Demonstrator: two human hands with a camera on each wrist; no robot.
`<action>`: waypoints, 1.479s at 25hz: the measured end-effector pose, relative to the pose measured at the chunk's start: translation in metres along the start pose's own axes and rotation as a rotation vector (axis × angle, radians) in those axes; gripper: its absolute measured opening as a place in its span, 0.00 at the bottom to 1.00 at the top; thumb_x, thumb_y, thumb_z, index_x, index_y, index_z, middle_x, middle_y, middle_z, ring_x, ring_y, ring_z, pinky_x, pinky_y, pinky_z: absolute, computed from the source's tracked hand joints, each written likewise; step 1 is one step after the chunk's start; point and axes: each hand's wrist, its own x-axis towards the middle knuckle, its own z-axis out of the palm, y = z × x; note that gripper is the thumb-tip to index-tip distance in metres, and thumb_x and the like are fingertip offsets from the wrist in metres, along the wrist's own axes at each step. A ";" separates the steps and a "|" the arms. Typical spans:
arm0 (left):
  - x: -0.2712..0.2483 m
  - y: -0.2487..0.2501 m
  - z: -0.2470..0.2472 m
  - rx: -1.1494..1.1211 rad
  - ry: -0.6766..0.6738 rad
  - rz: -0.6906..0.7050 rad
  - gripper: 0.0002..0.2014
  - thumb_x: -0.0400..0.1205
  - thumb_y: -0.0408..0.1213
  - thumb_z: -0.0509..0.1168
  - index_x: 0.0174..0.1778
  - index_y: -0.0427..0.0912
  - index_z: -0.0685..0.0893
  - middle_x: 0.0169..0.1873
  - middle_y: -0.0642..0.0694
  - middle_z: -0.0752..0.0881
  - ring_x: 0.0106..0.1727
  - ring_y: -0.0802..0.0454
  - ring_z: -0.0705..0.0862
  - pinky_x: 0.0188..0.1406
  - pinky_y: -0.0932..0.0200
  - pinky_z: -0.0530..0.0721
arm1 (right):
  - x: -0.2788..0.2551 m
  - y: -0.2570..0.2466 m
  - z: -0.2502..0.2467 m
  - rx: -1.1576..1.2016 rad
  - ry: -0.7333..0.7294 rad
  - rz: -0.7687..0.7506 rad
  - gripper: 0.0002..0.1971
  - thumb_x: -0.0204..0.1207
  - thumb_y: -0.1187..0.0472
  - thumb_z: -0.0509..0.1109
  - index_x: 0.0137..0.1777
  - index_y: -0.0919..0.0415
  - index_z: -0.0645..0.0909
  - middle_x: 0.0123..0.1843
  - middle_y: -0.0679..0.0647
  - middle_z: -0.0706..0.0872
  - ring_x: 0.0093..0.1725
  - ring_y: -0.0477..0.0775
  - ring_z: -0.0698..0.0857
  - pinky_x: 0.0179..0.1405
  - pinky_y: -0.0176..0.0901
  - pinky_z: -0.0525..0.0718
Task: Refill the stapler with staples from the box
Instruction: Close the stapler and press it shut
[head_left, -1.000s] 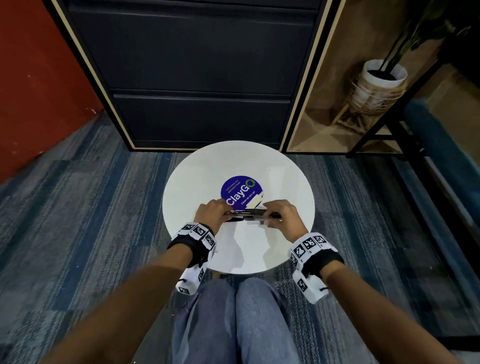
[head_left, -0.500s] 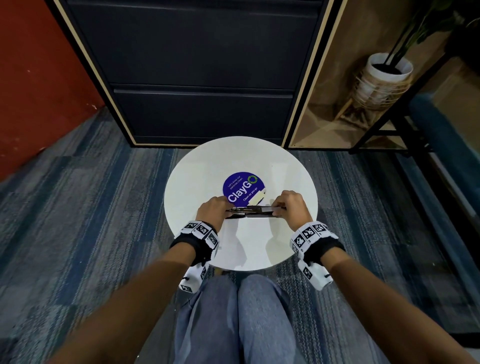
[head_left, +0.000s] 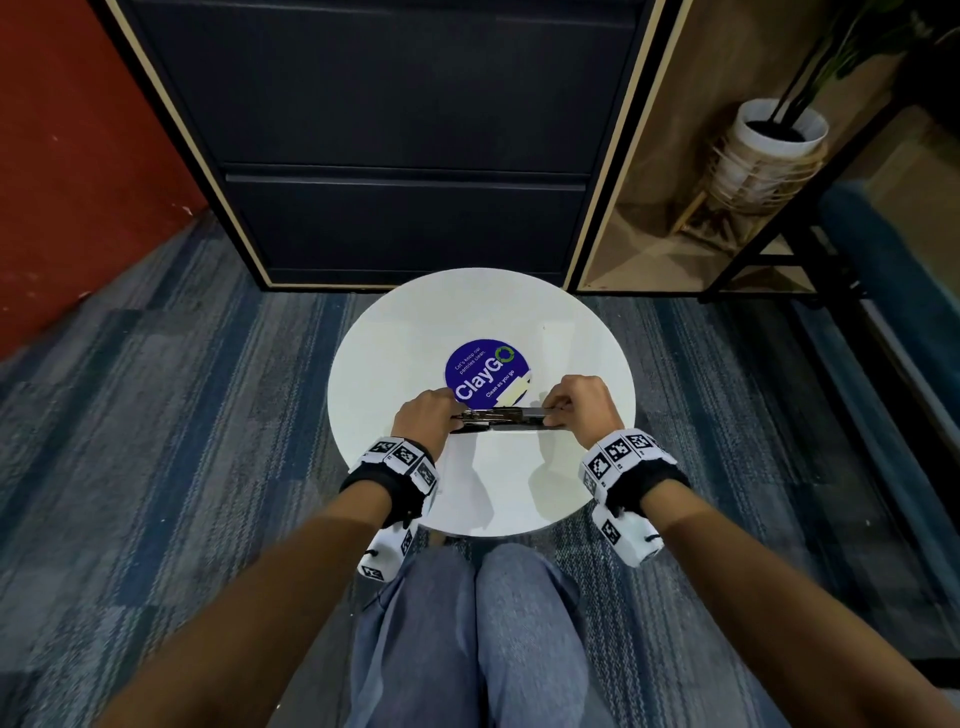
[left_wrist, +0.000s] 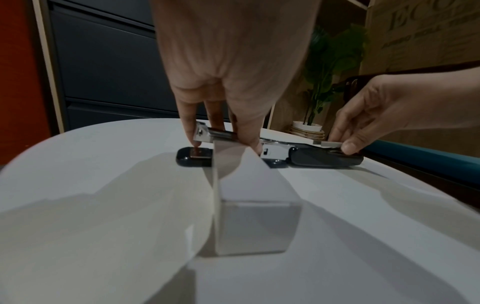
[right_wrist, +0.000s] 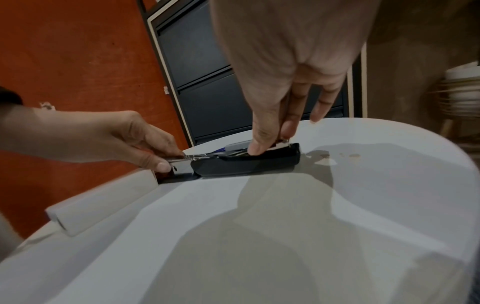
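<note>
A black stapler (head_left: 501, 420) lies opened out flat across the round white table (head_left: 395, 338), its black top cover (left_wrist: 324, 160) folded out to the right. My left hand (left_wrist: 223, 142) pinches the metal magazine (left_wrist: 221, 133) above the stapler's base (left_wrist: 193, 158). At the cover's far end my right hand (right_wrist: 270, 146) pinches a small grey strip (left_wrist: 330, 144), seemingly staples, with the thumb resting on the cover (right_wrist: 246, 164). The cream staple box (head_left: 514, 391) lies just behind the stapler on a purple sticker (head_left: 485, 371).
A dark drawer cabinet (head_left: 405, 156) stands right behind the table. A potted plant (head_left: 774, 150) sits on a low shelf at the right, with a black metal frame (head_left: 769, 239) beside it. My knees (head_left: 467, 623) are under the table's near edge.
My right hand has shifted slightly away from me, to the stapler's right end. The left hand keeps its hold on the left end.
</note>
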 end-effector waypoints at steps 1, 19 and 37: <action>0.000 0.000 0.000 -0.001 0.003 -0.001 0.15 0.83 0.36 0.62 0.66 0.46 0.83 0.60 0.43 0.83 0.63 0.41 0.82 0.57 0.48 0.82 | 0.000 0.000 0.001 0.017 0.014 0.013 0.09 0.60 0.70 0.79 0.41 0.65 0.89 0.42 0.63 0.90 0.45 0.64 0.86 0.49 0.53 0.83; -0.006 -0.016 -0.012 -0.235 0.044 -0.050 0.14 0.75 0.36 0.73 0.57 0.41 0.90 0.54 0.37 0.90 0.58 0.38 0.85 0.58 0.52 0.82 | -0.007 -0.004 -0.003 -0.079 -0.018 0.015 0.09 0.61 0.71 0.79 0.42 0.64 0.90 0.43 0.63 0.91 0.46 0.63 0.86 0.52 0.55 0.84; -0.016 -0.042 -0.008 -0.415 0.121 -0.117 0.13 0.71 0.33 0.76 0.51 0.35 0.91 0.50 0.36 0.91 0.53 0.39 0.88 0.60 0.49 0.85 | -0.001 -0.088 0.037 -0.036 -0.041 -0.188 0.06 0.64 0.63 0.79 0.42 0.57 0.89 0.44 0.52 0.90 0.51 0.56 0.82 0.54 0.53 0.66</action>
